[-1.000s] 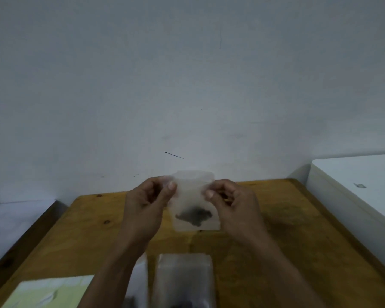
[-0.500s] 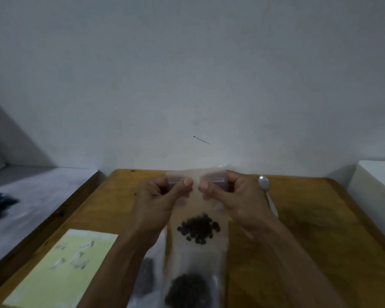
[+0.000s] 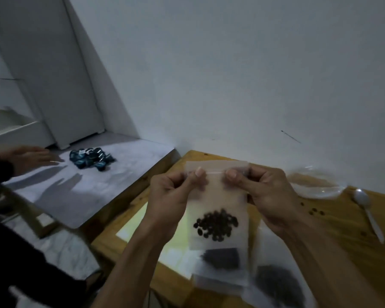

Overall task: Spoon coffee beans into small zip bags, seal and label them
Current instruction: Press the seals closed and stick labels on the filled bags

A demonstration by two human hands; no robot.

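Both thumbs pinch the zip bag's (image 3: 217,210) top strip: left hand (image 3: 172,196), right hand (image 3: 265,196). Coffee beans (image 3: 216,224) sit low inside. Bags below are blurred.

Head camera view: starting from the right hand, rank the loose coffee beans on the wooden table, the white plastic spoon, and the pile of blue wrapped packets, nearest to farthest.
From the right hand:
1. Loose coffee beans, on the wooden table just to its right.
2. White plastic spoon, farther right, lying beyond the beans.
3. Pile of blue wrapped packets, far to the left on the grey surface, past the left hand.
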